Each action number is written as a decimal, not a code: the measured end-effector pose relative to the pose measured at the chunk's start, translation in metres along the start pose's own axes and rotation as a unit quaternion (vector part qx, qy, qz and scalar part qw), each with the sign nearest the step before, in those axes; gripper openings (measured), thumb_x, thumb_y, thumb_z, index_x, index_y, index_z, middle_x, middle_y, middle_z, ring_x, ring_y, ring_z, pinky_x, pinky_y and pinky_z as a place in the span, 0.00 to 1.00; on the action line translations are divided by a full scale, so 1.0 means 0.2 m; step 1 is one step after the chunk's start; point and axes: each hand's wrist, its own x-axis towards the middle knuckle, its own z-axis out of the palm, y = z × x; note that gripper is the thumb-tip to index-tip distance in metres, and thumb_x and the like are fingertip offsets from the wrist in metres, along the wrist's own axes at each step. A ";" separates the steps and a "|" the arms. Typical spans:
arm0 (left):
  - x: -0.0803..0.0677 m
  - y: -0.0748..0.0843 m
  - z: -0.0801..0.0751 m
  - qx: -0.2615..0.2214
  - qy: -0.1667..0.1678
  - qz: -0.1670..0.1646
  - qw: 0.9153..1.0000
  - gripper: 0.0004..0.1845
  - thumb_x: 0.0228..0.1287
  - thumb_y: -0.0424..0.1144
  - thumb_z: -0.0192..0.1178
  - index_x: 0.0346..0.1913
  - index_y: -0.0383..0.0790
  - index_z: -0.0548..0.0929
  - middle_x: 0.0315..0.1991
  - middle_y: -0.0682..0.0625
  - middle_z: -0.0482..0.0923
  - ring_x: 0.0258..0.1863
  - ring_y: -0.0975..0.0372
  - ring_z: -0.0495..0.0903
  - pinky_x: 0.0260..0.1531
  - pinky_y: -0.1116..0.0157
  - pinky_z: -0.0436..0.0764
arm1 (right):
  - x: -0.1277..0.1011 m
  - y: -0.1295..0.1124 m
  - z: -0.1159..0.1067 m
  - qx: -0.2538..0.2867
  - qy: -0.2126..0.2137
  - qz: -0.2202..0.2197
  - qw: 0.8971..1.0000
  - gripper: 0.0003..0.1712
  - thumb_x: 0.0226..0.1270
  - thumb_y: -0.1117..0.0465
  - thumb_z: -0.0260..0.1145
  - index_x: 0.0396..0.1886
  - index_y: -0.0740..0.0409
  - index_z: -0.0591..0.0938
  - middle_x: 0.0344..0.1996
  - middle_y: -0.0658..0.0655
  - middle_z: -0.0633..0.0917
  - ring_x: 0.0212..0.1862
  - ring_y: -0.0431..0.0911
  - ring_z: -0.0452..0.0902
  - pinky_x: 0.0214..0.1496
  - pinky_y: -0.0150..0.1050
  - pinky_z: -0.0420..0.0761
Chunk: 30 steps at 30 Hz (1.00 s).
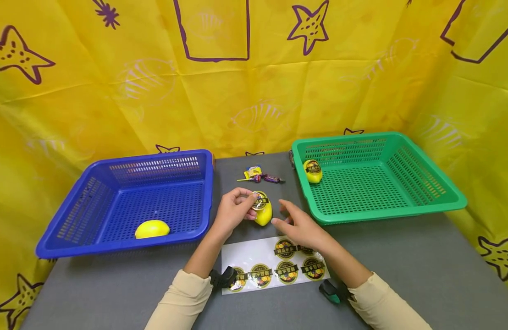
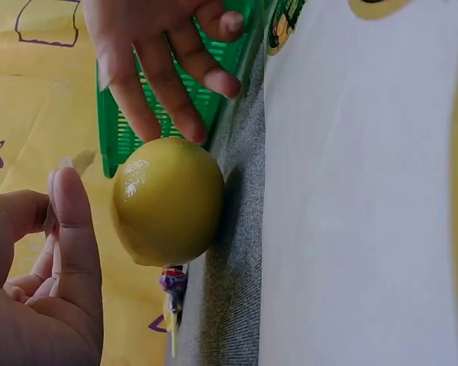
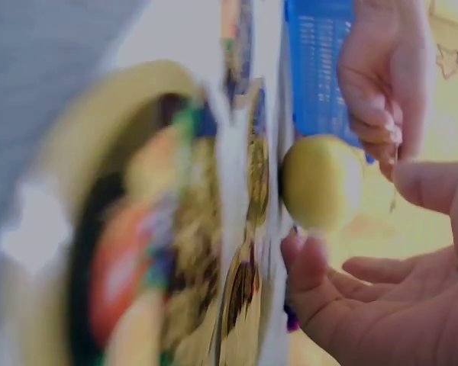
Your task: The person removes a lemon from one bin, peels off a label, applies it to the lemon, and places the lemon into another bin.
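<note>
— Yellow cloth point(image 1: 126, 91) with purple stars hangs behind and beside the grey desk point(image 1: 402, 266). What stands on the desk?

— At the left a blue basket point(image 1: 113, 238), and one plain lemon point(image 1: 152, 229) lies in its near part. At the right a green basket point(image 1: 439, 201), and a lemon with a label point(image 1: 312, 171) lies in its far left corner.

— And between the baskets?

— Near the person lies a white sticker sheet point(image 1: 250, 254) with round dark labels. Behind it, in the middle, a third lemon point(image 1: 263, 211) rests on the desk. Some wrapped candies point(image 1: 260, 175) lie farther back.

— What do the hands do?

— The left hand point(image 1: 233, 213) is at the left of this lemon. Its fingers are curled and pinch a round sticker point(image 1: 260, 200), which is at the top of the lemon. I cannot tell if the sticker is already stuck on the peel. The right hand point(image 1: 301, 227) is at the right side, with fingers relaxed and spread, holding nothing. In the left wrist view one fingertip of it touches the lemon.

— And the right wrist view?

— It is blurred; it shows the lemon between both hands.
</note>
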 end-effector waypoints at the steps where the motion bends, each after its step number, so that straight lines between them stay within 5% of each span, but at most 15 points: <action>1: 0.00 0.00 0.00 0.000 -0.002 -0.005 1.000 0.11 0.69 0.35 0.64 0.46 0.28 0.80 0.29 0.35 0.83 0.18 0.60 0.82 0.23 0.64 0.84 | 0.02 0.00 0.00 0.025 0.004 0.011 1.000 0.38 0.75 0.53 0.60 0.76 0.66 0.60 0.65 0.72 0.71 0.46 0.55 0.78 0.43 0.48 0.79; 7: 0.02 -0.01 0.00 0.008 -0.011 -0.021 1.000 0.10 0.67 0.32 0.65 0.45 0.28 0.79 0.24 0.43 0.83 0.17 0.61 0.81 0.21 0.65 0.83 | 0.12 -0.02 0.00 0.101 0.003 0.054 0.993 0.33 0.78 0.54 0.57 0.75 0.64 0.63 0.64 0.69 0.72 0.42 0.54 0.79 0.31 0.43 0.77; 25: 0.03 -0.06 -0.01 0.020 -0.011 -0.030 0.999 0.11 0.66 0.32 0.66 0.44 0.27 0.79 0.23 0.44 0.83 0.16 0.62 0.81 0.21 0.65 0.83 | 0.26 -0.03 0.07 0.142 -0.009 0.085 0.986 0.24 0.80 0.54 0.55 0.67 0.61 0.71 0.42 0.60 0.81 0.25 0.50 0.78 0.19 0.36 0.70; 30: 0.04 -0.07 -0.03 0.037 -0.019 -0.033 0.999 0.12 0.66 0.35 0.67 0.45 0.28 0.80 0.22 0.44 0.82 0.17 0.61 0.81 0.21 0.65 0.83 | 0.27 -0.02 0.08 0.151 -0.008 0.094 0.984 0.23 0.79 0.53 0.57 0.66 0.59 0.72 0.42 0.60 0.80 0.24 0.50 0.79 0.18 0.35 0.68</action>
